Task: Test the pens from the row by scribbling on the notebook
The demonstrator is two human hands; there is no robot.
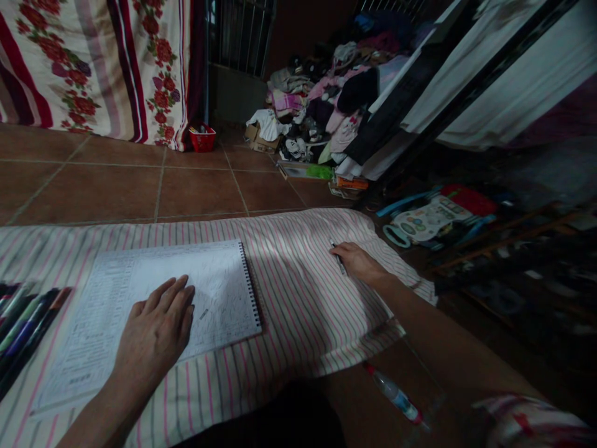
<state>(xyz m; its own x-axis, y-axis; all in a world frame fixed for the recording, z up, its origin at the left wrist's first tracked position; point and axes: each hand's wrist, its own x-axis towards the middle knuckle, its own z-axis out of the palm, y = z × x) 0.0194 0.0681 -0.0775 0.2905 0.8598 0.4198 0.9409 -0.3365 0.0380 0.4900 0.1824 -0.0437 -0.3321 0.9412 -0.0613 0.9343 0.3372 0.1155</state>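
Head view: right hand [358, 262] grips pen [339, 259], left hand [156, 326] lies spread on notebook [221, 292] beside markers [25, 326].

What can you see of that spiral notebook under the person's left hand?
The spiral notebook lies flat on a pink-and-grey striped cloth spread over a tiled floor. Its white page is filled with fine dark marks, with a printed-looking block toward the left. A dark wire spiral runs along its right edge. The person's left hand rests palm-down on the page.

A spiral notebook [219, 286] lies on a cloth [303, 292], markers [30, 326] to its left
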